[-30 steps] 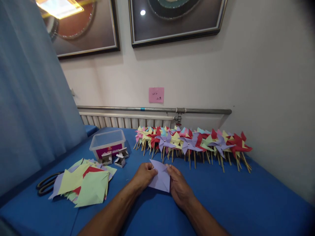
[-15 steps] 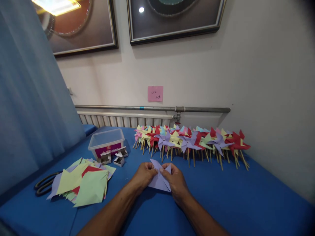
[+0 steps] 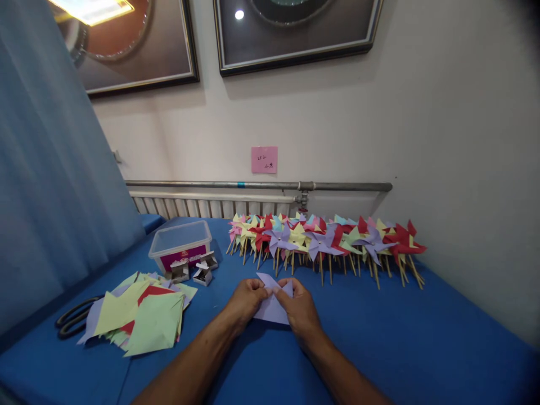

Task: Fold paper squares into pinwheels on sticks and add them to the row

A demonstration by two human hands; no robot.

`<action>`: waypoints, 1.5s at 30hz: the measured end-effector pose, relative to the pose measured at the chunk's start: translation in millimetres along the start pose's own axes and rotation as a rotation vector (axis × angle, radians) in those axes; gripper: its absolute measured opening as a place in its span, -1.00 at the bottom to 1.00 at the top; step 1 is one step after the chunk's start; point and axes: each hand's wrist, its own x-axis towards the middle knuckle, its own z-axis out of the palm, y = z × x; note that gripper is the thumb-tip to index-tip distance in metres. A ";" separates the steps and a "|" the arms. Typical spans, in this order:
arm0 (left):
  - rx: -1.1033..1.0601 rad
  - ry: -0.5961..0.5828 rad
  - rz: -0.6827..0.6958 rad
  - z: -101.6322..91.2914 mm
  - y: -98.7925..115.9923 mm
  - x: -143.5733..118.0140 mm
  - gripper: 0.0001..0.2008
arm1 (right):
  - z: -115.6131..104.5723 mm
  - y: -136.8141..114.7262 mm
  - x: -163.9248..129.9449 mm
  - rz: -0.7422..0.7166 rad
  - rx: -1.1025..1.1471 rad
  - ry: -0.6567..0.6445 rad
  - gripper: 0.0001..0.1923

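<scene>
A light purple paper square (image 3: 270, 306) lies on the blue table (image 3: 405, 343) in front of me, with its corners folded toward the middle. My left hand (image 3: 245, 300) pinches the paper from the left. My right hand (image 3: 300, 309) holds it from the right, its fingers pressing a folded corner at the centre. Both hands rest on the table surface.
A long row of finished paper pinwheels on sticks (image 3: 327, 242) lies along the wall behind. A pile of coloured paper squares (image 3: 141, 316) sits at the left, with black scissors (image 3: 71, 320) beside it. A clear plastic box (image 3: 180, 244) and small open cartons (image 3: 198, 271) stand behind the pile.
My right hand has moved left over the paper, and another corner is folded in to the centre. The sheet looks smaller now.
</scene>
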 end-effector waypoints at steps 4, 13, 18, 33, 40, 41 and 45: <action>0.010 0.013 0.001 -2.6 -1.1 3.0 -0.75 | -2.1 -1.5 0.6 -0.014 0.008 0.032 -0.75; 0.057 0.099 0.025 0.7 -0.7 3.2 -0.73 | -1.4 -0.9 0.6 -0.015 -0.005 0.042 -0.73; 0.061 0.160 0.037 3.1 -2.2 3.5 -0.68 | -0.8 -2.1 0.0 0.005 0.010 0.035 -0.72; 0.079 0.207 0.078 4.9 -11.1 8.6 -0.66 | 0.9 -1.3 -1.0 -0.007 -0.004 0.077 -0.72; 0.031 0.222 0.056 8.5 -10.0 7.4 -0.68 | 1.4 -2.0 -2.5 -0.025 -0.023 0.093 -0.75; 0.022 0.215 0.050 8.7 -9.5 7.0 -0.67 | 1.6 -2.5 -2.6 -0.028 -0.018 0.088 -0.75; 0.026 0.179 0.030 8.0 -7.9 5.6 -0.71 | 2.4 -6.6 -4.7 -0.024 -0.047 0.083 -0.76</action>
